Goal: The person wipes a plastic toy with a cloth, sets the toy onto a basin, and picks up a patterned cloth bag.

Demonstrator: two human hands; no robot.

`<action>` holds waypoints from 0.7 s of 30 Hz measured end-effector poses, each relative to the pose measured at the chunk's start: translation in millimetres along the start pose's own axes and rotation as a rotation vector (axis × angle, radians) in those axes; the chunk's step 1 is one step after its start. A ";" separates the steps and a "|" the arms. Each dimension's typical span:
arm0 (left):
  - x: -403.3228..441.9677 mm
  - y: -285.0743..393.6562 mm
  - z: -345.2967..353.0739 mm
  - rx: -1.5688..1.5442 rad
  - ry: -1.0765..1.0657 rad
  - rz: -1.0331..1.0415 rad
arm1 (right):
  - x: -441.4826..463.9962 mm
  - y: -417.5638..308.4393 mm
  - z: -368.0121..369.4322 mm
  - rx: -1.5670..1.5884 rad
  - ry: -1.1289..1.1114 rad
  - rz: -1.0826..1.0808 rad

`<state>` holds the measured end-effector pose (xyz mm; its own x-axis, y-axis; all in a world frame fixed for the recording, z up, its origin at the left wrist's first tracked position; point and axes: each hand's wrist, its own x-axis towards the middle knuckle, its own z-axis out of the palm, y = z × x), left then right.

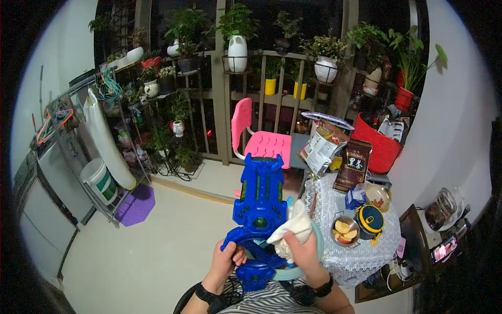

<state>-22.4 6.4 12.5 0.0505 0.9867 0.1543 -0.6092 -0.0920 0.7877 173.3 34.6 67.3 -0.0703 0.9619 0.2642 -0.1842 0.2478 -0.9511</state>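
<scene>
A large blue plastic toy (260,199) with dark green parts points away from my body above my lap. My left hand (226,263) is closed round the left side of its ring-shaped part. A crumpled white cloth (294,226) is gripped in my right hand (304,253), against the right side of the toy. Behind the toy and the cloth, a pale green round rim (317,243) shows in part.
To the right stands a lace-covered table (342,264) with a bowl of cut fruit (345,231), a dark lidded pot (369,221) and snack bags. A pink chair (267,146) is ahead; a metal rack (86,157) stands left.
</scene>
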 end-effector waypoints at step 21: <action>4.5 -8.9 5.2 0.061 0.077 -0.028 | -6.3 34.0 -13.1 -0.106 -0.086 -0.067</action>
<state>-12.6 10.9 9.2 0.0042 0.9962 0.0872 -0.5590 -0.0700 0.8262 180.3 38.5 31.2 -0.1460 0.9305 0.3360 -0.0867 0.3263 -0.9413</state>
